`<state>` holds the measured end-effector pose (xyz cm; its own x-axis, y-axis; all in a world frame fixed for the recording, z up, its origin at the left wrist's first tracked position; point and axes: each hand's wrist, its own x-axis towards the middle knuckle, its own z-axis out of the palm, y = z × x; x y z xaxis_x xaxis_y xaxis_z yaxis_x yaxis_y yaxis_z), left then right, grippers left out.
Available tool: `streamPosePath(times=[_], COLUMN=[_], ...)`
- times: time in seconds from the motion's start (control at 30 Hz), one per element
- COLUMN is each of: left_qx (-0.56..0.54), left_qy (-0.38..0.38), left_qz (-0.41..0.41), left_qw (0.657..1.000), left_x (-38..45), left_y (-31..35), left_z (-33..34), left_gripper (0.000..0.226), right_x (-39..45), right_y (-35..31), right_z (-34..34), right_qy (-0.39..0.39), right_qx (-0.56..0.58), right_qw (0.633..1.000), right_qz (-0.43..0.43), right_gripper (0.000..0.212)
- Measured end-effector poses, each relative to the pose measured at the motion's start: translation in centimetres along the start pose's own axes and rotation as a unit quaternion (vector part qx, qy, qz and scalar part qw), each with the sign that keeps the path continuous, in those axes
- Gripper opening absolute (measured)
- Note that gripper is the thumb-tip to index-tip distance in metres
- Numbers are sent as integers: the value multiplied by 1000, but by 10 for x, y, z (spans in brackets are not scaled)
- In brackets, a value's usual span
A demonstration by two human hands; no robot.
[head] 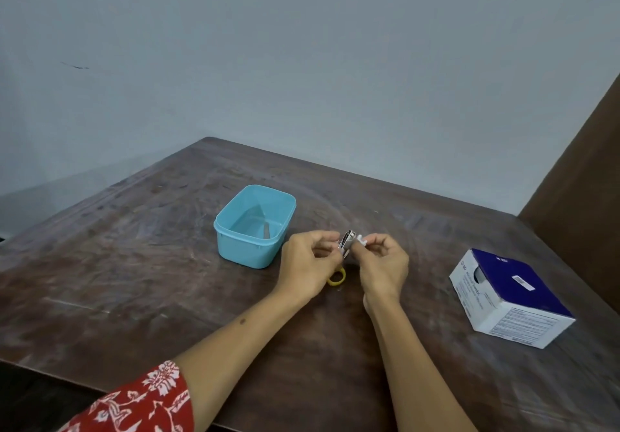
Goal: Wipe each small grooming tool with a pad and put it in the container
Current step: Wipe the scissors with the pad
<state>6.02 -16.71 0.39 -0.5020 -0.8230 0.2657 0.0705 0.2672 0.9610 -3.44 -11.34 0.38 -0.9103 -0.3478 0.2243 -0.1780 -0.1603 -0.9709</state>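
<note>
Two hands work just to the right of the one light-blue plastic container [255, 227], which stands open on the dark wooden tabletop [134, 264]. The left hand [308, 262] has its grip closed on a single metal nail clipper [347, 243], pinching it between thumb and fingertips and holding it up off the tabletop. The right hand [382, 265] has its grip closed on one small white pad [361, 239], pressed against the clipper's upper end. Inside the container lies one slim metal tool [267, 231], leaning toward the right wall; what kind of tool it is I cannot tell. On the tabletop to the right of the container and nearer the person, partly under the left hand, one yellow loop handle [336, 278] shows, the rest of that tool being hidden. Well to the right of the container sits one blue-and-white cardboard box [510, 300] with an opening in its side. One red floral sleeve [141, 401] covers the left upper arm.
</note>
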Motion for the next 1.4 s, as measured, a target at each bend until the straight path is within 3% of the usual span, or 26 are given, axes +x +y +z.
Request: streamPosePath(times=[0.23,0.47,0.6,0.8,1.07,1.4], left_qx=[-21,-146,-170,-179,-170,-166], left_qy=[-6,-47,-84,-101,-119,-66], left_qz=[-3,-70,-67,-65,-62,-72], left_qw=[1000,986,980,976,976,981], left_x=[2,1,-2,-3,-5,-2], left_y=[-1,6,9,11,12,11], left_z=[-2,-3,-5,-7,-9,-10], left_gripper=[27,17,18,22,15,19], right_x=[-2,-4,-5,-6,-5,-10], right_y=[0,-9,-12,-10,-7,-14], right_z=[-3,-11,-13,-14,-14,-15], right_qy=[-8,-86,-97,-98,-81,-93], right_qx=[-17,122,178,134,100,107], right_qw=[1000,987,975,983,989,987], right_qz=[-13,54,95,81,71,76], right_gripper=[26,18,11,8,29,8])
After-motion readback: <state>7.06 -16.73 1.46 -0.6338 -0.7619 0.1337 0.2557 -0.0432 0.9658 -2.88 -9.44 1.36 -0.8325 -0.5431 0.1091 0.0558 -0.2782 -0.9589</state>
